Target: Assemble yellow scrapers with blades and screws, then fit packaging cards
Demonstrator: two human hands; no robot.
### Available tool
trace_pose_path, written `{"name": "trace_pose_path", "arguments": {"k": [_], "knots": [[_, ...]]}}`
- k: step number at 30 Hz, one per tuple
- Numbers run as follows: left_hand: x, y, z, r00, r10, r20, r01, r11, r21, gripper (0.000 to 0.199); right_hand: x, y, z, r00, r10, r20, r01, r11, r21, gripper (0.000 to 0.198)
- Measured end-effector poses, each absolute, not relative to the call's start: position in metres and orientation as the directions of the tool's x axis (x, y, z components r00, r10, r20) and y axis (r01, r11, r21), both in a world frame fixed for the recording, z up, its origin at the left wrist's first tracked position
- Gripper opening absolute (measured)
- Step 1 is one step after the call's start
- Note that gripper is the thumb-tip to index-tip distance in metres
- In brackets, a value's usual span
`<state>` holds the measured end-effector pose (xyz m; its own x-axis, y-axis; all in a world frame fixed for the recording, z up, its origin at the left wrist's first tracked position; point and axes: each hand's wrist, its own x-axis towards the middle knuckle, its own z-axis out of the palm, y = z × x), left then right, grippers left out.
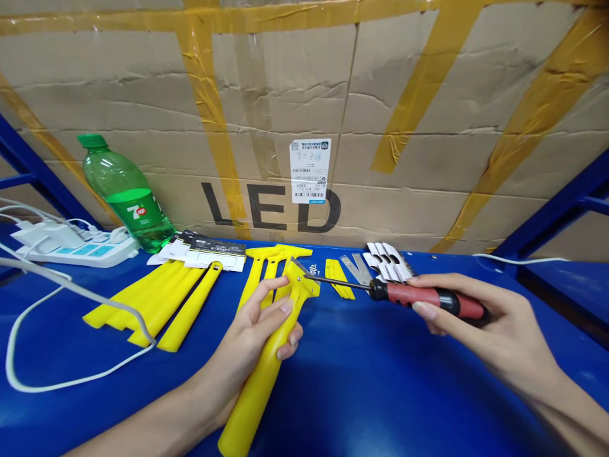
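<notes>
My left hand is wrapped round the handle of a yellow scraper, its head tilted up and away from me. In my right hand is a red and black screwdriver, held level and pointing left. Its shaft reaches the scraper head beside a screw; whether the tip touches the screw I cannot tell. Behind the scraper lie more yellow scraper bodies, a little heap of small screws, yellow plastic strips and flat metal blades.
Yellow handles lie at the left under black and white cards. A green bottle leans beside a white power strip with a looping cable. White packs sit behind the screwdriver. A large cardboard box walls off the back.
</notes>
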<state>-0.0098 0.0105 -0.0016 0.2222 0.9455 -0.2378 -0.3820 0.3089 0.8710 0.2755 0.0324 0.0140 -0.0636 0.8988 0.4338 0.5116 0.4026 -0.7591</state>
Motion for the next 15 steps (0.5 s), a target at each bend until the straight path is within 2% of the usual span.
{"name": "trace_pose_path", "arguments": {"k": [9, 12, 15], "knots": [[-0.0079, 0.0093, -0.0024, 0.250, 0.936, -0.247, -0.374, 0.329, 0.867, 0.048, 0.2767, 0.0341, 0.0120, -0.078, 0.889, 0.451, 0.488, 0.429, -0.760, 0.021], [-0.0083, 0.0108, -0.0035, 0.262, 0.930, -0.256, -0.407, 0.347, 0.845, 0.051, 0.2777, 0.0337, 0.0105, -0.112, 0.854, 0.508, 0.494, 0.492, -0.717, 0.021], [-0.0091, 0.0113, -0.0026, 0.260, 0.931, -0.258, -0.427, 0.350, 0.833, 0.052, 0.2796, 0.0339, 0.0093, -0.216, 0.780, 0.587, 0.500, 0.605, -0.620, 0.022]]}}
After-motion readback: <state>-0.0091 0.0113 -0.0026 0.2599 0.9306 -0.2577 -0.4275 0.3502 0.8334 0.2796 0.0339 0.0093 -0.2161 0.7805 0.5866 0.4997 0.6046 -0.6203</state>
